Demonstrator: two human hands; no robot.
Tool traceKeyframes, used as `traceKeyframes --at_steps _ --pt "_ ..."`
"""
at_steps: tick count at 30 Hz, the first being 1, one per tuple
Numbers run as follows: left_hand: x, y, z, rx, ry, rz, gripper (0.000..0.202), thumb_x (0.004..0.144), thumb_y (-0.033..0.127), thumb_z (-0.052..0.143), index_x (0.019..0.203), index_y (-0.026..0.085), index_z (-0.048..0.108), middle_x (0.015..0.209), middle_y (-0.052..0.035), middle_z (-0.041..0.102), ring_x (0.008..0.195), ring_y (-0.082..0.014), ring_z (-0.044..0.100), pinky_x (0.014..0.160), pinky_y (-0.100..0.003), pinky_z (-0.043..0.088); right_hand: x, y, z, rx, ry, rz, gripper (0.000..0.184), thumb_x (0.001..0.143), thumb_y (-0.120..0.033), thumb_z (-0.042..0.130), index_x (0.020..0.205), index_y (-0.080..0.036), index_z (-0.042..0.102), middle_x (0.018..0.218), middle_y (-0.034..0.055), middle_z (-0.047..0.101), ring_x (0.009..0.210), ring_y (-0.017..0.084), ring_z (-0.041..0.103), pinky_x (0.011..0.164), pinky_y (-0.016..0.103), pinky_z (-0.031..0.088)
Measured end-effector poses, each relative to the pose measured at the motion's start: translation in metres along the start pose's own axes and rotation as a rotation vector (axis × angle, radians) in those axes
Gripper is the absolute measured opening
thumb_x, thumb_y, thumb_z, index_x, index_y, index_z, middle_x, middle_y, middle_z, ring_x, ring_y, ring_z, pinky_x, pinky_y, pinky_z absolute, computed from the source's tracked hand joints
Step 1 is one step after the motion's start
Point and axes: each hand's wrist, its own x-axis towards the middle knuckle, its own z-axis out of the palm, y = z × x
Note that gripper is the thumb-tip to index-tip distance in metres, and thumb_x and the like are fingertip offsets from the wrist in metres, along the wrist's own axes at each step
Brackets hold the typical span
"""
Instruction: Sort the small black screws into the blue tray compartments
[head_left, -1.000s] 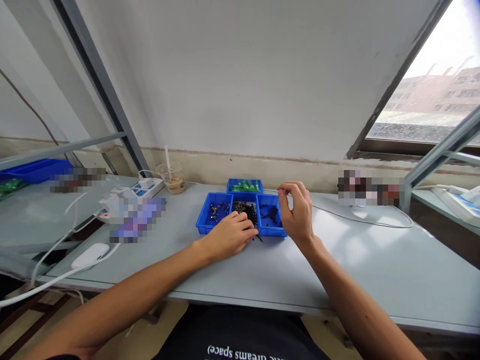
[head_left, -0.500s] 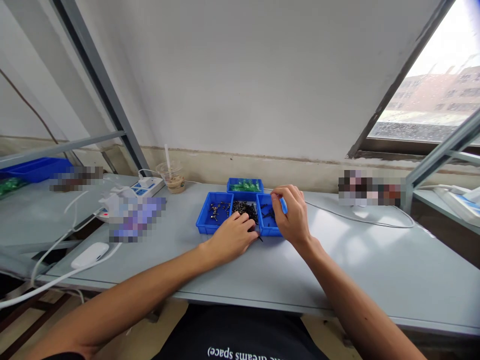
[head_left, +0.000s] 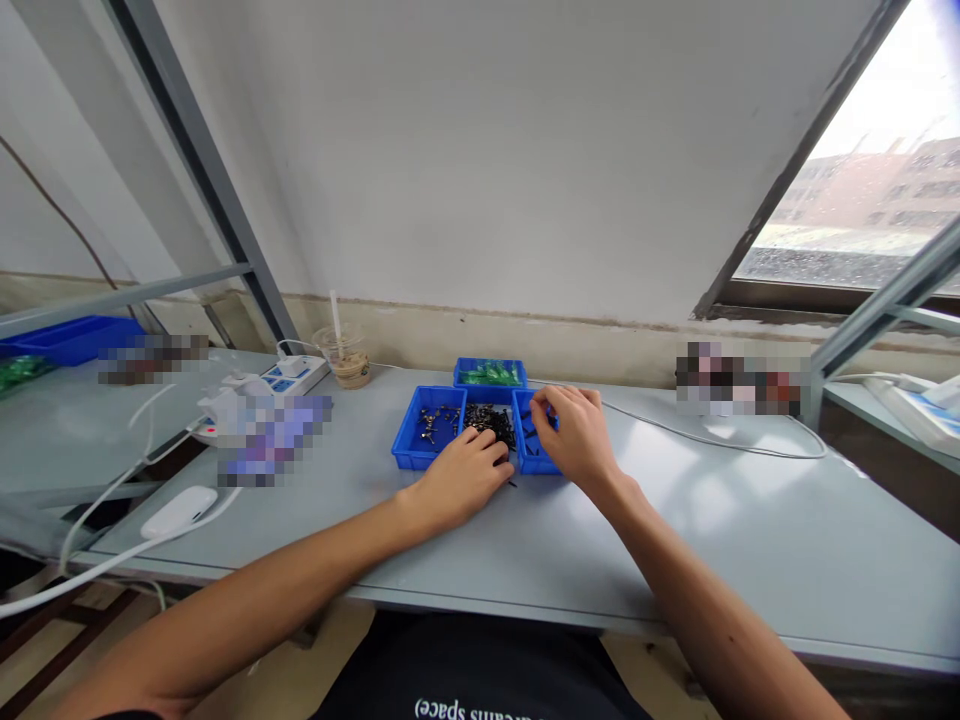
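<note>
My left hand (head_left: pixel 466 472) rests over the front of the middle blue bin (head_left: pixel 470 397), fingers curled and closed. A small dark screw-like piece (head_left: pixel 512 485) pokes out by its thumb and fingertips. Small black parts (head_left: pixel 491 418) fill that bin. Above the right blue bin (head_left: pixel 531 466) hovers my right hand (head_left: pixel 574 425), thumb and forefinger pinched together; whatever they hold is hidden. A few dark pieces lie in that bin, partly covered by the hand. In the left blue bin (head_left: pixel 412 456) are several shiny metal parts (head_left: pixel 429 425).
Behind stands a blue bin (head_left: pixel 459 380) with green items (head_left: pixel 491 372). A plastic cup with straw (head_left: pixel 350 365), power strip (head_left: pixel 296 375), blurred purple packet (head_left: pixel 277 440) and white charger (head_left: pixel 180 510) lie left. A grey cable (head_left: pixel 697 440) runs rightward along the table (head_left: pixel 720 540).
My right hand has shifted slightly left and down over the right bin. The left hand stays nearly in place, with less of the dark piece showing beside it.
</note>
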Motion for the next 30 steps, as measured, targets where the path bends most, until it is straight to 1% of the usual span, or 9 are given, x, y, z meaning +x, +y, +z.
traceKeyframes --at_steps 3,8,10,13,15,20,25,27,30 --pt "0.001 0.001 -0.002 0.023 -0.001 0.008 0.014 0.101 0.022 0.059 0.092 0.017 0.068 0.097 -0.0068 0.069 0.096 -0.0231 0.055 0.081 -0.037 0.037 -0.002 0.005 0.008 -0.063 -0.12 -0.012 0.027 0.101 -0.023 0.049 0.075 -0.022 0.059 0.067 -0.0004 0.068 0.064 0.017 0.059 0.079 0.035 0.034" --pt "0.0 0.001 -0.004 0.002 0.069 0.031 0.018 0.103 0.024 0.054 0.093 0.015 0.066 0.092 -0.0069 0.069 0.093 -0.0232 0.056 0.08 -0.037 0.038 -0.004 0.003 0.011 -0.066 -0.239 -0.031 0.026 0.1 -0.024 0.053 0.076 -0.021 0.062 0.066 -0.0007 0.069 0.06 0.015 0.06 0.077 0.033 0.036" --pt "-0.002 -0.001 -0.006 -0.039 0.103 0.049 0.021 0.105 0.026 0.05 0.095 0.015 0.065 0.09 -0.0068 0.069 0.092 -0.0229 0.056 0.08 -0.036 0.038 -0.005 0.0 0.01 -0.066 -0.282 -0.041 0.021 0.1 -0.025 0.055 0.083 -0.021 0.066 0.069 0.0001 0.071 0.063 0.016 0.063 0.079 0.033 0.038" --pt "-0.004 -0.006 -0.014 -0.16 0.139 0.096 0.023 0.108 0.025 0.045 0.1 0.016 0.065 0.089 -0.0051 0.069 0.088 -0.0203 0.057 0.08 -0.034 0.04 -0.005 -0.002 0.008 -0.071 -0.349 -0.071 0.015 0.101 -0.024 0.056 0.098 -0.021 0.07 0.078 0.0024 0.075 0.075 0.019 0.069 0.083 0.034 0.04" --pt "-0.006 -0.009 -0.02 -0.252 0.175 0.11 0.024 0.108 0.026 0.044 0.103 0.016 0.066 0.088 -0.0042 0.069 0.086 -0.0187 0.058 0.081 -0.032 0.042 -0.005 -0.003 0.007 -0.07 -0.379 -0.072 0.014 0.101 -0.023 0.057 0.101 -0.021 0.071 0.086 0.0037 0.077 0.082 0.02 0.071 0.084 0.035 0.041" --pt "-0.008 -0.017 -0.027 -0.372 0.236 0.082 0.022 0.107 0.026 0.046 0.105 0.015 0.065 0.09 -0.0051 0.07 0.086 -0.0179 0.059 0.082 -0.031 0.045 -0.005 -0.003 0.006 -0.085 -0.396 -0.037 0.014 0.1 -0.025 0.06 0.103 -0.02 0.072 0.099 0.0069 0.078 0.091 0.024 0.072 0.087 0.037 0.043" --pt "-0.008 -0.019 -0.025 -0.42 0.213 0.07 0.019 0.105 0.026 0.051 0.105 0.015 0.067 0.089 -0.0045 0.069 0.086 -0.0176 0.06 0.083 -0.031 0.046 -0.005 -0.003 0.007 -0.104 -0.417 -0.033 0.016 0.101 -0.025 0.057 0.106 -0.02 0.071 0.103 0.0075 0.077 0.096 0.024 0.07 0.089 0.038 0.043" --pt "-0.008 -0.019 -0.025 -0.445 0.207 0.044 0.018 0.105 0.026 0.052 0.105 0.016 0.067 0.088 -0.0041 0.067 0.086 -0.0174 0.06 0.083 -0.03 0.046 -0.004 -0.003 0.007 -0.091 -0.364 -0.033 0.017 0.101 -0.024 0.055 0.107 -0.02 0.07 0.104 0.0076 0.076 0.1 0.024 0.067 0.09 0.038 0.042" --pt "-0.008 -0.02 -0.024 -0.45 0.232 -0.017 0.017 0.104 0.028 0.055 0.104 0.017 0.068 0.088 -0.0035 0.065 0.085 -0.0173 0.06 0.081 -0.03 0.046 -0.003 -0.005 0.002 0.013 -0.223 -0.07 0.022 0.106 -0.026 0.047 0.105 -0.021 0.068 0.103 0.0066 0.075 0.099 0.023 0.063 0.089 0.038 0.04"
